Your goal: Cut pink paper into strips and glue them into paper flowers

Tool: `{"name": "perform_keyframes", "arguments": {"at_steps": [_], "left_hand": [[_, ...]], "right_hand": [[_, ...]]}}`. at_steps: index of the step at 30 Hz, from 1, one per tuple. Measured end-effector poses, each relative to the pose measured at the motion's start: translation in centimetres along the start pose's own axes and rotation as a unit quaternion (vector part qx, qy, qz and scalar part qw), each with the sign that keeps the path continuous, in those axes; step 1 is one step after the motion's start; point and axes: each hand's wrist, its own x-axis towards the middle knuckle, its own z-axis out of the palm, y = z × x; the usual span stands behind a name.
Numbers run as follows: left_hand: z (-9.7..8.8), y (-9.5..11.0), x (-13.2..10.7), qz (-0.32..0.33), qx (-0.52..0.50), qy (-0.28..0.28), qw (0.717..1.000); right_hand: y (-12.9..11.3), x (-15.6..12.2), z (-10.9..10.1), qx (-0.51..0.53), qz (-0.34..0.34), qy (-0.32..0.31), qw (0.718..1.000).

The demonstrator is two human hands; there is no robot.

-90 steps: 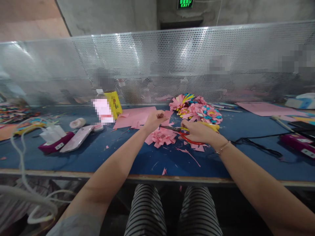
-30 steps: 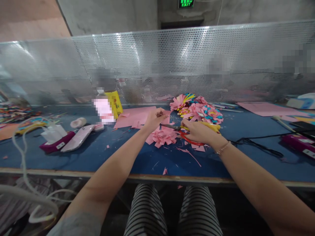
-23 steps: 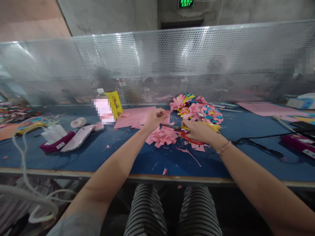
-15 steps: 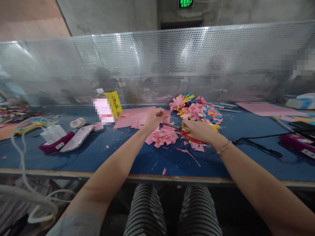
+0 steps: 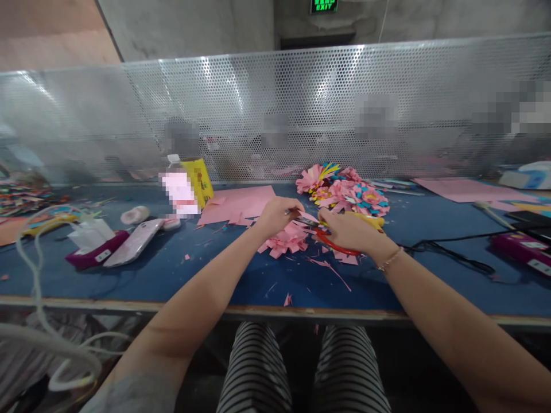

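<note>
So I'm using the pink paper flower point(image 5: 284, 242) on the blue table point(image 5: 193, 281) as my landmark. Way off to its left there's a heap of colourful strips point(image 5: 23, 198), then a white hose point(image 5: 37, 281), a purple block point(image 5: 97, 249) with white bits sticking up, and a phone point(image 5: 134, 244) leaning against it. A small white roll point(image 5: 135, 215) sits just beyond the phone. Behind the flower to the left, a bottle point(image 5: 178, 194) stands next to a yellow box point(image 5: 198, 180), then comes a big pink sheet point(image 5: 235, 202). Behind it to the right are layered flowers point(image 5: 344, 192) in pink, yellow and blue. Right of it, small scraps point(image 5: 345, 258) clutter the surface, then a black cord point(image 5: 451, 255) runs over to another purple block point(image 5: 523, 252).

Grip-wise: the left hand point(image 5: 278, 217) is above the flower's back-left side, fingertips pinched together on a pink strip point(image 5: 308, 216). That strip is over the flower's back-right edge, between the two hands. The right hand point(image 5: 346, 228), right of the flower, has its fingers wrapped around the red-handled scissors point(image 5: 338, 244), which point left toward the strip.

Hard to make out: the left arm and hand cover the flower's left side, and the blades mostly vanish around the strip, so I can't tell how wide they're spread. Something yellow point(image 5: 373, 222) peeks out behind the right hand (separate tool, maybe? can't tell). The bottle is pixelated, and the right-hand block is cut off.
</note>
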Motion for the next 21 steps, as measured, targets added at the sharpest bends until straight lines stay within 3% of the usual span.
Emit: {"name": "perform_keyframes", "arguments": {"at_steps": [13, 21], "left_hand": [[-0.2, 0.3, -0.3, 0.053, 0.129, 0.083, 0.987], [-0.2, 0.1, -0.2, 0.044, 0.112, 0.094, 0.988]], "right_hand": [[-1.0, 0.4, 0.9, 0.131, -0.027, 0.041, 0.99], [-0.9, 0.8, 1.1, 0.082, -0.01, 0.037, 0.996]]}}
